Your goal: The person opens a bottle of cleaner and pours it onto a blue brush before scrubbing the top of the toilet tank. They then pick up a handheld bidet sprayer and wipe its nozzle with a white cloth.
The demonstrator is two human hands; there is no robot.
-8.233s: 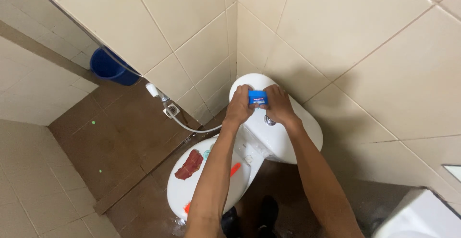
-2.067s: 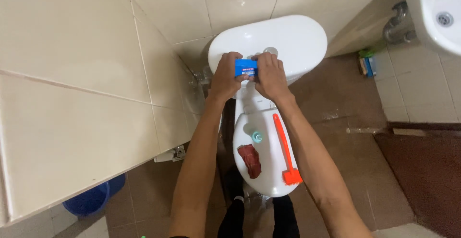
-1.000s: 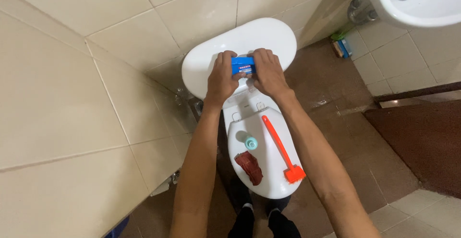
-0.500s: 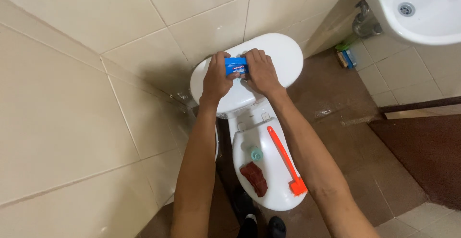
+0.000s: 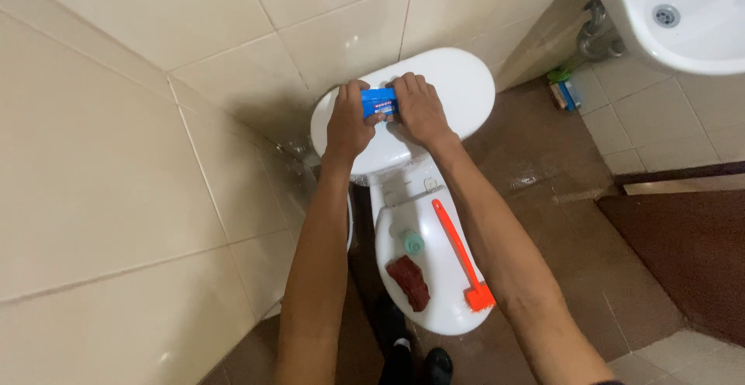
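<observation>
- Small blue packet [image 5: 379,102]: held over the white toilet tank [image 5: 458,82], above its lid.
- Left hand [image 5: 348,123]: fingers curled shut on the packet's left end.
- Right hand [image 5: 417,109]: closed on its right end.
- Below the tank, on the closed seat lid [image 5: 442,307]: orange brush [image 5: 462,257], dark red rag [image 5: 410,282], small teal bottle [image 5: 414,241].

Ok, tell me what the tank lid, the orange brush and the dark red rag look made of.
Tank lid: glazed ceramic probably, glossy white with reflections. Orange brush: plastic apparently, uniform bright colour, moulded handle. Dark red rag: cloth, crumpled, matte.
</observation>
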